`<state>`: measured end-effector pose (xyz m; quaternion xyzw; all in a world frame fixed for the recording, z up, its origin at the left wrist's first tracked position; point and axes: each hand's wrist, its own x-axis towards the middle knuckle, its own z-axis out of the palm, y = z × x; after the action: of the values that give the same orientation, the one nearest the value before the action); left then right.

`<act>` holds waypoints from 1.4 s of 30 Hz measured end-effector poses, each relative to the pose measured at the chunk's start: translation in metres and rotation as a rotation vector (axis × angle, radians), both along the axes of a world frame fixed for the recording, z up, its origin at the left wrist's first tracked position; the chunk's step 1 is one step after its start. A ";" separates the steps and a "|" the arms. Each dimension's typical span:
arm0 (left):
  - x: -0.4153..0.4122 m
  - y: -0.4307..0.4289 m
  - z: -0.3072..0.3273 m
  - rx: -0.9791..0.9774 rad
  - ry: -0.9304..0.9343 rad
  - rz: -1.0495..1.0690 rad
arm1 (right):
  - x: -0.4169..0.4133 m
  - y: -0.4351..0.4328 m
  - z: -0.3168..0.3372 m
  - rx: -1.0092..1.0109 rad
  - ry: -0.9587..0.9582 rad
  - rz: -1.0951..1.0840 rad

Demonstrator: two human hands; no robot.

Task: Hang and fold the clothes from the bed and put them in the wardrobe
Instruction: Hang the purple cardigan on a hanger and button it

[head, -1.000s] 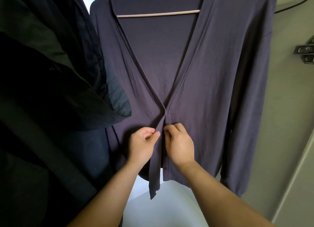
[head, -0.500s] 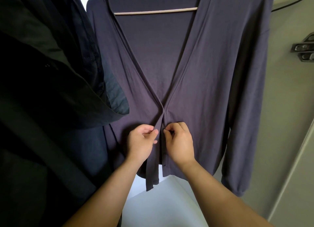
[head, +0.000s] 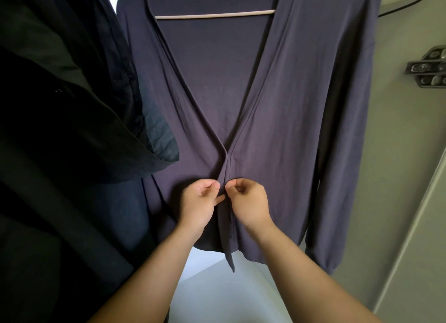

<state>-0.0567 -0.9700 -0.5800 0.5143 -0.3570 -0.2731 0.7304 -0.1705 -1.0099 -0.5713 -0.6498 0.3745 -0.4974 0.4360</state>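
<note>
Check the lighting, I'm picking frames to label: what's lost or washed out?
Head view: dark clothes on the left sink into near-black shadow; the cardigan, left hand and right hand are lit and sharp; the white surface below is the brightest patch.

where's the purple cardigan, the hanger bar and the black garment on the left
purple cardigan (head: 301, 129): head view, front panel beside the neckline
hanger bar (head: 214, 15): head view, middle of the pale bar
black garment (head: 60, 134): head view, its hanging body

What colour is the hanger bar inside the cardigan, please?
The hanger bar is pale beige, seen in the head view.
</note>
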 end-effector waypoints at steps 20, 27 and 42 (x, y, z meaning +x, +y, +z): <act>-0.007 0.010 0.010 0.040 0.144 -0.149 | 0.000 0.007 0.000 -0.069 0.034 -0.121; -0.002 0.010 0.013 0.154 0.136 -0.179 | 0.000 0.014 -0.002 -0.207 0.010 -0.113; -0.001 0.010 0.012 0.125 -0.146 -0.060 | -0.003 0.008 0.009 -0.045 0.068 -0.141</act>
<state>-0.0579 -0.9603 -0.5680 0.5665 -0.4067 -0.2787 0.6603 -0.1733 -1.0023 -0.5625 -0.6480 0.4225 -0.5128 0.3723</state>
